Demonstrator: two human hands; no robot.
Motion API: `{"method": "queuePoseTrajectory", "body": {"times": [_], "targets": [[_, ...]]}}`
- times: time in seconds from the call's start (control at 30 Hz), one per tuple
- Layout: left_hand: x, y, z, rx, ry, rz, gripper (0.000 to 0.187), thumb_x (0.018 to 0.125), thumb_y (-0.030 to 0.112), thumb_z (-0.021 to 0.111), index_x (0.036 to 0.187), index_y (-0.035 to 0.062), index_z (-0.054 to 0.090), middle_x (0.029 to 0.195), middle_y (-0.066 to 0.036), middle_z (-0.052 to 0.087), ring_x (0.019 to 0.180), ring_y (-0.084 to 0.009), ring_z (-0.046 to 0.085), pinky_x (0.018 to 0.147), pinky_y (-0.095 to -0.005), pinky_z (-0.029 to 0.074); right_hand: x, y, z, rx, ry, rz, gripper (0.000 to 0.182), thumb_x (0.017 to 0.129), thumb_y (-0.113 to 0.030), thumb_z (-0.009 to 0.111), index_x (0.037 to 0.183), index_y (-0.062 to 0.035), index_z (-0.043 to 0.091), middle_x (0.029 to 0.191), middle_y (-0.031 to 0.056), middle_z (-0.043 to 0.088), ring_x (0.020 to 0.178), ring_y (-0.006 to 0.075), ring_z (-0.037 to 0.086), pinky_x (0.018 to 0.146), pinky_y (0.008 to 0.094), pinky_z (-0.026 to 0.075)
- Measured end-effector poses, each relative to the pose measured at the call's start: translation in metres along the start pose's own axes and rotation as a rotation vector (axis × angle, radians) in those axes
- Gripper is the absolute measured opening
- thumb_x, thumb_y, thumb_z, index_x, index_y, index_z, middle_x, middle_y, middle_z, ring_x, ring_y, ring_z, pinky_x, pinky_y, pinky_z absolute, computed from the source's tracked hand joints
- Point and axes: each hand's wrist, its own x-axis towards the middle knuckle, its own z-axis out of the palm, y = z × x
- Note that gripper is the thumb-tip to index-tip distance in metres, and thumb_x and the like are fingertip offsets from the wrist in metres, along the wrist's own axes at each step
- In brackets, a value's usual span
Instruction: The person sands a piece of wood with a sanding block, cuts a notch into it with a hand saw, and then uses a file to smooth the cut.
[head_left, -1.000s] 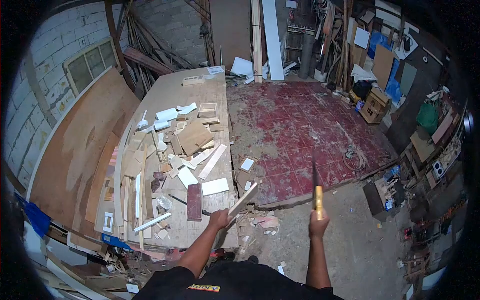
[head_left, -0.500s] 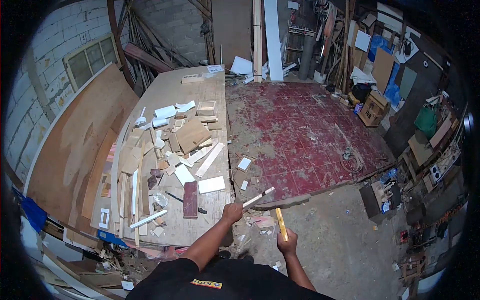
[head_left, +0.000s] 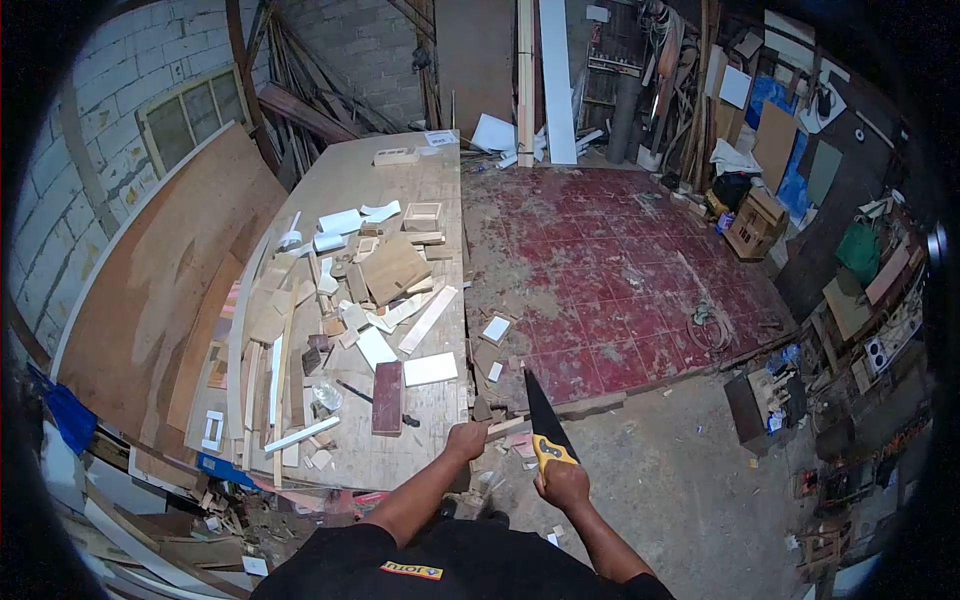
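Note:
My left hand (head_left: 467,441) is closed around a narrow wooden strip (head_left: 503,427) at the table's right edge, and the strip's free end juts out over the floor. In my right hand (head_left: 565,485) is a handsaw (head_left: 546,415), gripped by its yellow handle. Its dark blade points up and slightly left, right by the strip's outer end. On the worktable (head_left: 430,455) left of my hands lie a dark red block (head_left: 388,398) and a white board (head_left: 430,369).
Wood offcuts (head_left: 395,268) and white scraps crowd the table. A large plywood sheet (head_left: 165,260) leans along the left wall. Right of the table a raised red tiled floor (head_left: 600,270) ends in a step. A dark box (head_left: 752,402) stands at right.
The saw has turned so its blade now shows broadside, and my right hand has moved slightly left. The wooden strip has dropped from its upward slant to lie lower and flatter.

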Motion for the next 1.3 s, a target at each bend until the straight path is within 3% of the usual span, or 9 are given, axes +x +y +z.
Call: {"method": "queuePoseTrajectory", "body": {"times": [0.07,0.17,0.43,0.6,0.77,0.9,1.03,1.23,1.3], "targets": [[0.0,0.001,-0.002,0.008,-0.029,-0.025,0.018,0.083,0.015,0.055,0.092,0.0052,0.067,0.085,-0.019,0.07,0.081,-0.0368,0.07,0.071,-0.0508,0.054,0.002,-0.002,0.012,0.074,0.144,-0.153,0.029,0.077,-0.035,0.071,0.072,-0.0071,0.064,0.067,0.0136,0.065,0.062,0.0333,0.067,0.057,0.0463,0.053],[-0.005,-0.003,-0.003,-0.002,-0.054,-0.059,0.019,0.084,0.018,0.056,0.094,0.0053,0.066,0.089,-0.019,0.07,0.085,-0.0368,0.069,0.073,-0.051,0.054,0.004,-0.011,0.018,0.068,0.08,-0.194,0.03,0.076,-0.034,0.072,0.071,-0.0071,0.062,0.067,0.0136,0.065,0.062,0.0335,0.066,0.057,0.0458,0.053],[-0.072,-0.06,-0.022,-0.185,-0.064,-0.264,0.029,0.09,0.034,0.059,0.099,0.0069,0.064,0.094,-0.021,0.07,0.091,-0.0412,0.067,0.079,-0.054,0.052,0.032,-0.024,0.016,0.094,0.237,-0.1,0.032,0.076,-0.035,0.073,0.076,-0.0073,0.058,0.067,0.0139,0.062,0.062,0.0338,0.064,0.057,0.0459,0.051],[-0.136,-0.112,-0.022,-0.221,0.157,-0.538,0.041,0.09,0.036,0.061,0.12,0.0087,0.062,0.102,-0.023,0.069,0.097,-0.0425,0.066,0.084,-0.0522,0.052,0.056,-0.04,0.023,0.245,0.117,-0.113,0.032,0.081,-0.036,0.064,0.086,-0.0046,0.057,0.079,0.0197,0.063,0.075,0.0411,0.063,0.067,0.0534,0.049],[-0.2,-0.156,-0.03,-0.39,0.321,-0.699,0.035,0.09,0.033,0.065,0.11,0.0043,0.063,0.106,-0.024,0.068,0.1,-0.044,0.064,0.084,-0.0502,0.051,0.082,-0.079,0.048,0.313,0.007,-0.282,0.032,0.087,-0.025,0.058,0.102,0.0025,0.053,0.097,0.0269,0.058,0.093,0.0449,0.057,0.082,0.0543,0.044],[-0.237,-0.187,-0.027,-0.472,0.48,-0.779,0.027,0.092,0.025,0.064,0.107,0.0019,0.064,0.104,-0.026,0.067,0.099,-0.0443,0.063,0.084,-0.0477,0.05,0.12,-0.112,0.097,0.207,-0.01,-0.42,0.052,0.087,-0.03,0.063,0.119,0.0091,0.048,0.111,0.0277,0.057,0.105,0.0442,0.055,0.094,0.0529,0.042],[-0.262,-0.216,-0.01,-0.805,0.592,-0.89,0.032,0.094,0.025,0.064,0.112,-0.002,0.064,0.099,-0.022,0.069,0.093,-0.0326,0.067,0.084,-0.0407,0.05,0.17,-0.153,0.127,0.179,-0.088,-0.431,0.06,0.086,-0.033,0.066,0.125,0.0097,0.046,0.119,0.0297,0.057,0.111,0.0429,0.055,0.098,0.0509,0.041],[-0.281,-0.228,-0.028,-0.865,0.612,-0.919,0.033,0.094,0.023,0.063,0.116,-0.0027,0.064,0.101,-0.016,0.07,0.092,-0.0237,0.066,0.084,-0.0374,0.05,0.245,-0.228,0.15,0.061,-0.102,-0.482,0.067,0.086,-0.036,0.067,0.131,0.0092,0.045,0.129,0.0266,0.056,0.117,0.0416,0.055,0.103,0.0494,0.04],[-0.288,-0.228,-0.038,-0.834,0.588,-0.924,0.034,0.095,0.023,0.062,0.118,-0.0023,0.064,0.102,-0.015,0.07,0.093,-0.0221,0.066,0.085,-0.037,0.05,0.267,-0.256,0.156,0.013,-0.294,-0.427,0.067,0.086,-0.035,0.067,0.132,0.0091,0.046,0.129,0.0266,0.056,0.117,0.0406,0.055,0.103,0.0489,0.039]]}}
